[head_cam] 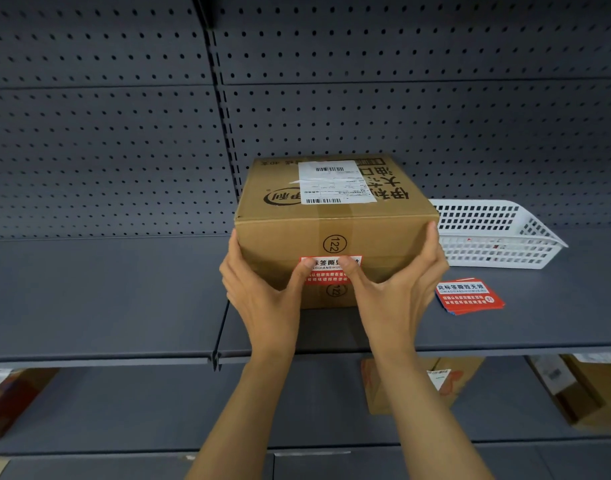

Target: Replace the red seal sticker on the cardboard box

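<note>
A brown cardboard box [376, 233] stands on a grey metal shelf, with a white shipping label on its top. A red and white seal sticker [328, 271] is stuck on its front face over the brown tape. My left hand [262, 289] clasps the box's left side, and its thumb presses on the sticker's left part. My right hand [397, 289] clasps the right side, fingers along the right edge, thumb on the sticker's right part. A small stack of spare red seal stickers [468, 297] lies on the shelf to the right of the box.
A white plastic mesh basket [498, 233] sits on the shelf [106, 292] behind and right of the box. A perforated grey back panel [435, 116] rises behind. On the lower shelf stand several cardboard boxes [414, 386].
</note>
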{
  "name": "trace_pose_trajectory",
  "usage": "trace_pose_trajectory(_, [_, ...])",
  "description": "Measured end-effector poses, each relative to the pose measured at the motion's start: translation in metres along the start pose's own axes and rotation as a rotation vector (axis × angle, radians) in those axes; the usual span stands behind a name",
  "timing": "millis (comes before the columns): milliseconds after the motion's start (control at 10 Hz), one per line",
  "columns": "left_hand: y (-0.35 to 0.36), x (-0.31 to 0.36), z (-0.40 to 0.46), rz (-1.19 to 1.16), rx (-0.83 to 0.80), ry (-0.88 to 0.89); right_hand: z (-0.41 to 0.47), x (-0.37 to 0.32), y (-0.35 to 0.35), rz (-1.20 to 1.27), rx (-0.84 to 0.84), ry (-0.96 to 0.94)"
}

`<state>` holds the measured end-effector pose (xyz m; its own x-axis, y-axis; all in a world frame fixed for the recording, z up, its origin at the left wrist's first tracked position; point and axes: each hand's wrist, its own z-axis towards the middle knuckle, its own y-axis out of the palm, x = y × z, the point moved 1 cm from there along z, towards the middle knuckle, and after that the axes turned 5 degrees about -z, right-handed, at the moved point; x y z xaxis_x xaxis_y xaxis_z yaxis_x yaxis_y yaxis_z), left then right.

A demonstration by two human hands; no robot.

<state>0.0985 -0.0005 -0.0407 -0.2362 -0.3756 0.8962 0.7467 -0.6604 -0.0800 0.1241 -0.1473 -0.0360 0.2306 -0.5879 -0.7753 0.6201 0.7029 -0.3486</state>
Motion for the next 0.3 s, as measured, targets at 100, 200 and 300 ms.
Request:
trace_pose_trajectory(100, [-0.0038,-0.0044,0.0001,-0.052,-0.037,0.014,0.0026,0.005,-0.0031,0.058,-0.002,0.015])
trace_pose_trajectory(200, [-0.0056,-0.0029,0.0004,-0.095,-0.057,0.006,0.0042,0.0052,-0.0058,0.111,-0.013,0.008])
trace_pose_trajectory(300, [-0.011,-0.0026,0.0014,-0.129,-0.075,-0.009,0.0055,0.0055,-0.0107,0.162,-0.045,0.012])
